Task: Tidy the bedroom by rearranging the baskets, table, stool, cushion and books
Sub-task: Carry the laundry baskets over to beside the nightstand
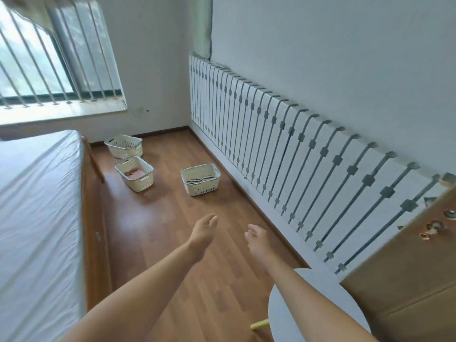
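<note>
Looks like we're right at the start of the basket part of the tidy-up, nothing has been picked up yet. Biggest thing around is the bed with the white plastic-wrapped mattress (37, 206) on the left. A white round-topped table with a yellow leg (283, 314) pokes in at the bottom right, under the right forearm. The three cream slotted plastic baskets are well ahead on the brown wood-plank floor (153, 230): the far basket (124, 145) near the corner, the middle basket (134, 172) just beside the bed frame with something pink inside, and the third basket (201, 178) off nearer the wall. Both arms are stretched forward over the floor. The left hand (203, 230) is flat and relaxed, and the right hand (257, 236) has loosely curled fingers. Neither is holding anything. My guess: the next move means walking closer and bending down to reach a basket rim, since they're all out of reach.
</note>
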A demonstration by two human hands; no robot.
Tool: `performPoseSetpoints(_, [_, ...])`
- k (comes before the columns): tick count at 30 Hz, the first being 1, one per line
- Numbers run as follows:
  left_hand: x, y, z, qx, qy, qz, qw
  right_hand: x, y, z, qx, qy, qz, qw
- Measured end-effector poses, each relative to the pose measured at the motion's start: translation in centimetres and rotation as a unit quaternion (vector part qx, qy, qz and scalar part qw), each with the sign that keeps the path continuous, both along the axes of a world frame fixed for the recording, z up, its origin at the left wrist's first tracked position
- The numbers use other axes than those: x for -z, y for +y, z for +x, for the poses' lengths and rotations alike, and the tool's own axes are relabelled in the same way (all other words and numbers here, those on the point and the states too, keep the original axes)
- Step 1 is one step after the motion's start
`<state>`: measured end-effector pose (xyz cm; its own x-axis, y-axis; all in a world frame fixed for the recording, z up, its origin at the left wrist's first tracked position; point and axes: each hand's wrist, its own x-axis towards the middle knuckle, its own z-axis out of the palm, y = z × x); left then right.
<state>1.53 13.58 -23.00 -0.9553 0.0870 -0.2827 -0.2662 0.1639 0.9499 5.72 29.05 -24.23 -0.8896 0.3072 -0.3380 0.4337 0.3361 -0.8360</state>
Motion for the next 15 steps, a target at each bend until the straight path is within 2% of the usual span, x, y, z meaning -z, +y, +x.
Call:
performPoseSetpoints(6, [0.6, -2.2, -3.6, -0.047, -0.008, 0.013, 0.999, 0.6, -2.2, -5.5, -0.043, 0.005, 0.012, 0.999])
performPoseSetpoints(15, [1.9, -1.8, -12.8, -0.095, -0.012, 0.001, 0.995, 1.8, -2.1, -17.0, -0.068, 0.020, -0.027, 0.997])
